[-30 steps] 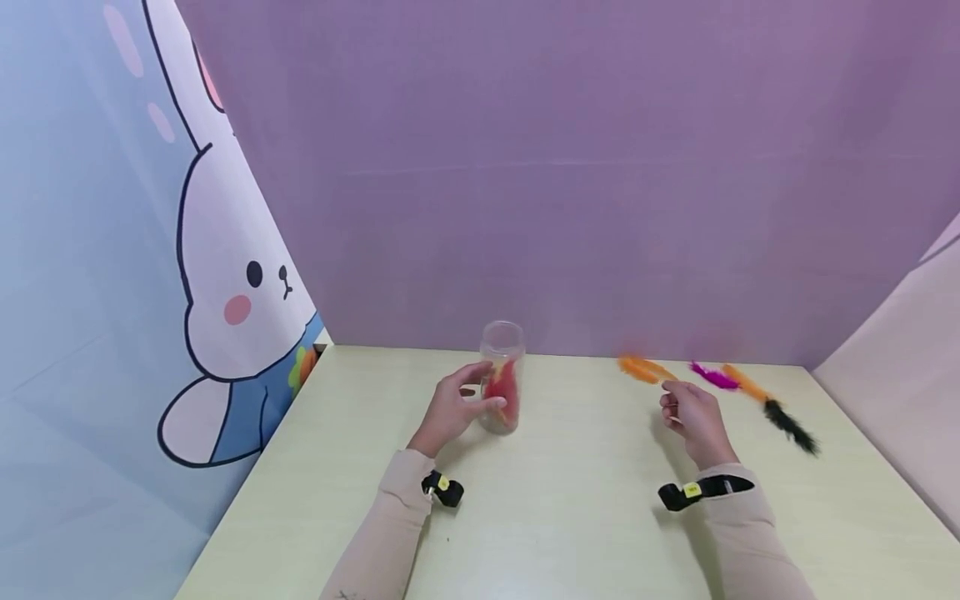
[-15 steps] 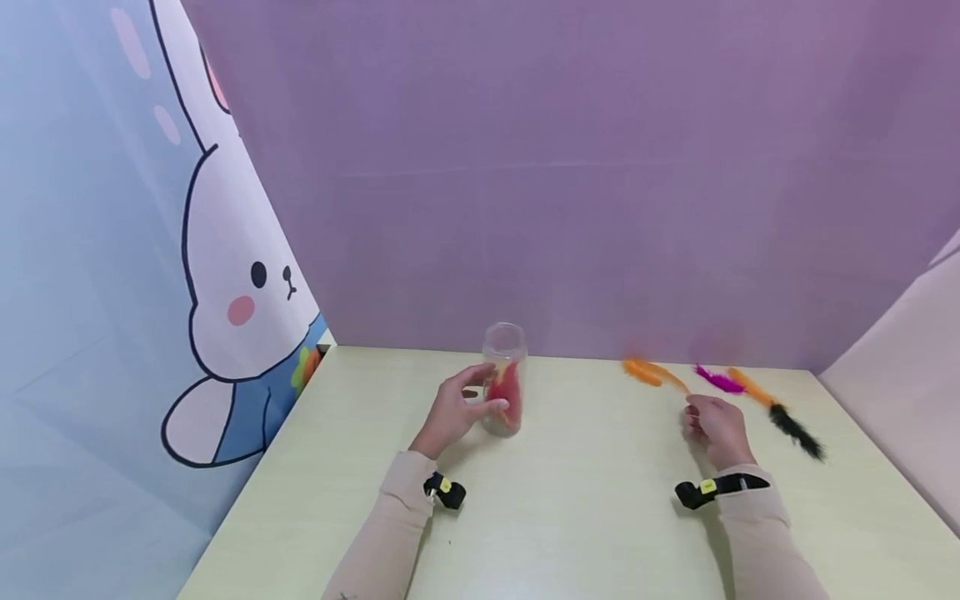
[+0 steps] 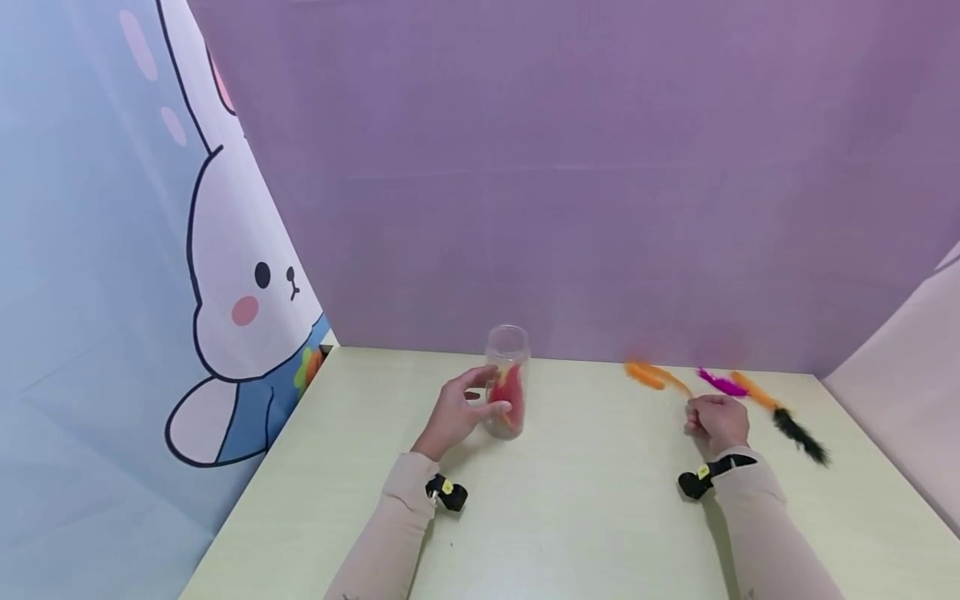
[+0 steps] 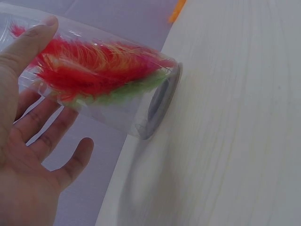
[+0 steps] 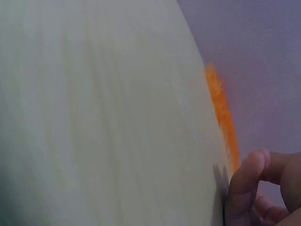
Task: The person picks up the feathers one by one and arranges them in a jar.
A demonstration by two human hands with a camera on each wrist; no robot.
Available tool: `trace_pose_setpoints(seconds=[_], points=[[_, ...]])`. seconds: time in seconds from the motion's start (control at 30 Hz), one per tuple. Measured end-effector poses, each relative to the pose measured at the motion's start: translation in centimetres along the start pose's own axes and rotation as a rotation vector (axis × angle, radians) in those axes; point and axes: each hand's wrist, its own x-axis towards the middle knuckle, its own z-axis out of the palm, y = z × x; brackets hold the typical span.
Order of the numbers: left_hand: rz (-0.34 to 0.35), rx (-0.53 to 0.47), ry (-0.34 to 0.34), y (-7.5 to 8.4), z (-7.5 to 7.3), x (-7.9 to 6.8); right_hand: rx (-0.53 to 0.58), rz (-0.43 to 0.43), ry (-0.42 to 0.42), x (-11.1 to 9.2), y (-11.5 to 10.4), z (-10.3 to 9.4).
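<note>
A clear jar (image 3: 507, 343) stands upright near the back middle of the table, with red, yellow and green feathers (image 4: 99, 66) inside. My left hand (image 3: 453, 408) holds its side, thumb in front and fingers behind; in the left wrist view the little finger sticks out away from it. To the right, my right hand (image 3: 720, 422) pinches the thin tail end of an orange feather (image 3: 645, 374) between thumb and forefinger. The fluffy end of that feather points to the back left, by the table's rear edge.
Right of the right hand lie a magenta feather (image 3: 722, 382), a second orange feather (image 3: 754, 389) and a black feather (image 3: 801, 435) in a slanting row. A purple backdrop (image 3: 570, 183) rises behind the table (image 3: 570, 517); a rabbit-print cloth (image 3: 240, 333) hangs at left.
My right hand has shifted right along the orange feather to its thin end, and the wrist has turned; more of the feather shows. The left hand still holds the jar.
</note>
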Motion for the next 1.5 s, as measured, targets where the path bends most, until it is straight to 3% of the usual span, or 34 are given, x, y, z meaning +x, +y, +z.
trace_pose_setpoints(seconds=[0.2,0.43,0.63,0.77,0.93,1.07,1.2,1.5], points=[[0.004,-0.003,0.001,0.1,-0.1,0.0,-0.129,-0.034,0.024,1.2,-0.1,0.2],[0.008,-0.01,-0.007,-0.1,-0.1,0.0,-0.45,-0.123,0.057,2.0,-0.4,0.0],[0.005,-0.002,-0.013,-0.1,0.0,-0.1,-0.547,-0.143,0.082,2.3,-0.6,-0.4],[0.006,0.006,-0.013,0.0,0.0,-0.1,-0.451,-0.133,0.079,2.3,-0.4,-0.5],[0.008,0.015,-0.016,-0.1,-0.1,0.0,-0.07,0.002,0.011,2.2,-0.2,-0.2],[0.005,0.011,-0.014,-0.1,-0.1,-0.1,0.118,0.05,0.004,2.0,-0.2,0.0],[0.009,0.002,-0.008,-0.2,-0.1,-0.1,0.159,0.036,0.046,1.6,-0.3,0.1],[0.019,-0.009,-0.008,-0.3,-0.1,0.0,0.168,-0.102,0.133,1.0,-0.5,0.2]])
